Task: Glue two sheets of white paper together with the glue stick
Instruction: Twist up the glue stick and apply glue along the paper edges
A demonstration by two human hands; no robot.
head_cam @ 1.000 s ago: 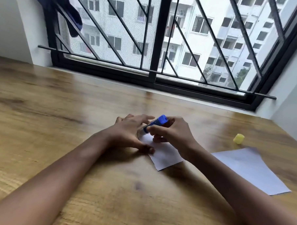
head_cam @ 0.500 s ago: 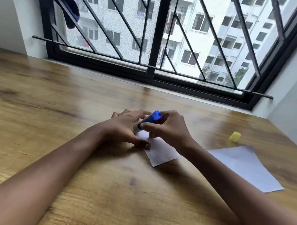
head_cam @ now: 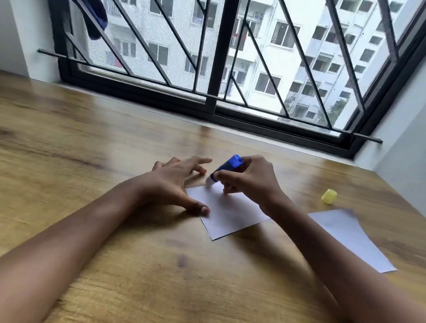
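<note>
One blue glue stick [head_cam: 226, 167] is held tilted, its pale tip lowered onto the far corner of a white sheet [head_cam: 225, 212] and its blue base raised away from the person. It is gripped around the barrel by the right hand [head_cam: 249, 181], whose fingers are curled closed on it. The sheet under the tip is lain flat on the wooden table [head_cam: 86, 141], near the middle of the view. Its left edge is pinned by the left hand [head_cam: 175, 184], which is spread flat with the fingers extended and nothing grasped; the thumb is pressed down at the sheet's near-left edge. Part of the sheet's right side is covered by the right hand and wrist.

Two sheets are counted in all: the second white sheet [head_cam: 350, 240] is lain flat to the right, apart from the first, with its near-left part hidden behind the right forearm. One yellow cap [head_cam: 329, 196] is set on the table just beyond that second sheet, well apart from the glue stick. Behind the table a barred window [head_cam: 216, 63] is seen, and a dark blue cloth [head_cam: 91, 12] is hung on the bars at the upper left.
</note>
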